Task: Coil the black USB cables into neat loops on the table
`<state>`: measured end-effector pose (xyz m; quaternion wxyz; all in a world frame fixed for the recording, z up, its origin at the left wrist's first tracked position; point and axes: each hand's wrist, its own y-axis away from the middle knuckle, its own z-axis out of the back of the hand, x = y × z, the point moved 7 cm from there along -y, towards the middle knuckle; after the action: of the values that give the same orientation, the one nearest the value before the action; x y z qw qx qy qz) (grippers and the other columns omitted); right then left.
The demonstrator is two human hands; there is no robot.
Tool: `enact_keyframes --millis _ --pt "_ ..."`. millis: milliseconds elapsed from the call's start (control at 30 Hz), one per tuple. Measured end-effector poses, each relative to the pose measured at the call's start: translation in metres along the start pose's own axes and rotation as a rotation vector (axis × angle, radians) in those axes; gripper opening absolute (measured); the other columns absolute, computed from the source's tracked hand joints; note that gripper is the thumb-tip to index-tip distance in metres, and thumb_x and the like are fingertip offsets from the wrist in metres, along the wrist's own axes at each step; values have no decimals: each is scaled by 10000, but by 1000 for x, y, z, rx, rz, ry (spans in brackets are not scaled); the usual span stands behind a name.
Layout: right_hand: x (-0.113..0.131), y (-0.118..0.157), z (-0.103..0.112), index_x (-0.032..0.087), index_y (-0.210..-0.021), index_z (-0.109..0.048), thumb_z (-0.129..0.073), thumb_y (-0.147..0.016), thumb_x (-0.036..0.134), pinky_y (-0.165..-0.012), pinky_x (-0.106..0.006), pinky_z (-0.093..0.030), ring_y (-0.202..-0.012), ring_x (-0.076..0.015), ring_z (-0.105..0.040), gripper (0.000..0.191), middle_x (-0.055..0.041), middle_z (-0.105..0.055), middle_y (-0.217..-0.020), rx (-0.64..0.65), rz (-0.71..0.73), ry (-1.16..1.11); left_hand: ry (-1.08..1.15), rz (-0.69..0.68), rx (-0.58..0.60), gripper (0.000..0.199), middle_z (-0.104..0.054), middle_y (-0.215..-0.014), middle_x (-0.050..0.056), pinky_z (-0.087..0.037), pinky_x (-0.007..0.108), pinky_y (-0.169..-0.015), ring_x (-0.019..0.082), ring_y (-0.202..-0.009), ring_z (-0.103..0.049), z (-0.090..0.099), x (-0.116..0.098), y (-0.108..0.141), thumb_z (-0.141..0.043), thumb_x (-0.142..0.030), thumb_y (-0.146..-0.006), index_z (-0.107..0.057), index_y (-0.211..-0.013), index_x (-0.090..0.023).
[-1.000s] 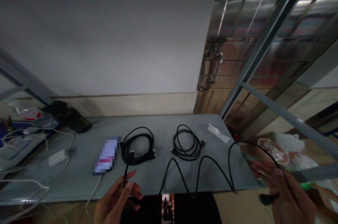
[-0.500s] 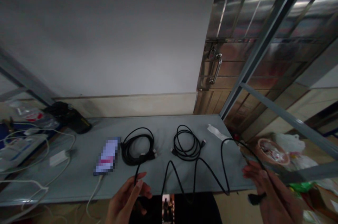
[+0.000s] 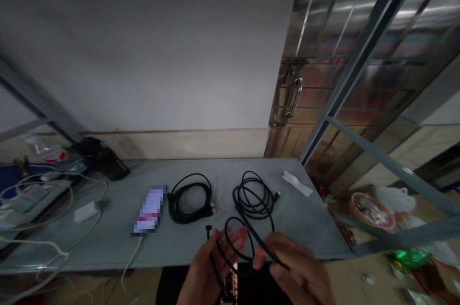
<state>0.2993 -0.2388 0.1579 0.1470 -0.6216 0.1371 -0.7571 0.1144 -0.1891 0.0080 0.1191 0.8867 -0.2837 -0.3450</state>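
Near the table's front edge, my left hand (image 3: 212, 266) holds a thin black cable (image 3: 235, 218), its fingers partly curled. The cable's small plug (image 3: 208, 229) sticks up beside the thumb, and loose loops cross the fingers. My right hand (image 3: 300, 266) pinches another stretch of the same cable close by on the right. Just beyond the hands lies a coiled black cable (image 3: 257, 211) with a plug at its right side. A second, thicker-looking coil of black cable (image 3: 190, 221) rests to its left.
A phone (image 3: 150, 209) with a white charging lead lies left of the coils. Farther left are a white adapter (image 3: 85, 212), a power strip (image 3: 39, 199), a black case (image 3: 104, 158) and a plastic bottle (image 3: 53, 154). A paper strip (image 3: 297, 183) lies at right. Metal frame posts (image 3: 334, 94) border the table (image 3: 316, 228).
My right hand has come in from the far right to beside my left hand, bringing its end of the cable. The cable, stretched wide before, now hangs in loops between both hands.
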Motion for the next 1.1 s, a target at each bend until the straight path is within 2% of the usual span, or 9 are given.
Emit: enact_keyframes --millis 200,333,433,533,600,700,867,967,1100 --pt "-22 -6 -28 268 -1161 -789 -569 -1167 293 -986 -326 -615 -1066 -218 -741 221 -67 -765 -1143 284 -42 254 82 -15 29 417 -842 -1278 143 -640 479 -1106 320 -1229 -799 -28 -12 -7 -740 -528 -1059 -844 -1295 -200" --pt "-46 1 -38 267 -1119 -740 -558 -1154 203 -1003 -333 -601 -1087 -210 -731 196 -47 -707 -1167 297 -53 370 180 -70 18 414 -792 -959 28 -655 311 -890 174 -895 -783 -44 -24 -5 -890 -428 -987 -804 -1306 -178" --pt "-60 6 -42 264 -1153 -687 -639 -1118 198 -1052 -370 -609 -1165 -234 -733 88 -55 -709 -1238 255 -71 403 277 -130 73 349 -523 -658 -100 -577 217 -681 63 -584 -570 -56 -36 -2 -914 -377 -981 -784 -1201 -140" --pt "-69 7 -46 262 -1314 -637 -810 -1016 209 -1150 -441 -597 -1359 -296 -692 349 -90 -725 -1411 234 -86 419 349 -136 122 312 -343 -592 -140 -418 178 -491 34 -462 -361 -57 -43 -2 -918 -372 -978 -759 -1122 -146" --pt "-72 6 -55 275 -1410 -624 -851 -994 215 -1279 -497 -510 -1475 -307 -640 478 -89 -722 -1508 287 -61 426 350 -128 140 324 -262 -571 -147 -331 177 -436 43 -433 -262 -52 -46 -2 -910 -427 -980 -746 -1100 -175" --pt "-78 1 -70 291 -1324 -702 -841 -1034 273 -1411 -506 -318 -1428 -251 -687 322 -27 -788 -1432 398 31 452 277 -103 149 374 -157 -541 -159 -247 181 -403 59 -422 -105 -41 -49 -2 -892 -535 -974 -726 -1058 -211" --pt "-94 -15 -88 245 -1064 -773 -783 -1076 259 -1347 -420 -374 -1195 -200 -732 21 -11 -811 -1096 539 262 731 -154 -81 22 566 -223 -534 -166 -320 194 -433 64 -433 -187 -12 -64 -6 -937 -701 -842 -693 -1005 -217" --pt "-102 -35 -91 225 -1012 -756 -724 -1105 228 -1328 -409 -388 -1144 -192 -702 99 -14 -757 -1024 529 370 870 -588 -297 -130 549 -468 -580 -98 -527 287 -604 117 -513 -489 14 -99 -12 -929 -701 -835 -674 -874 -216" --pt "-115 -68 -107 213 -1059 -756 -660 -1118 150 -1368 -464 -338 -1232 -191 -673 130 -39 -758 -1130 507 443 897 -1131 -582 -279 534 -710 -718 29 -567 357 -722 249 -724 -706 48 -148 -18 -742 -756 -937 -685 -790 -246"
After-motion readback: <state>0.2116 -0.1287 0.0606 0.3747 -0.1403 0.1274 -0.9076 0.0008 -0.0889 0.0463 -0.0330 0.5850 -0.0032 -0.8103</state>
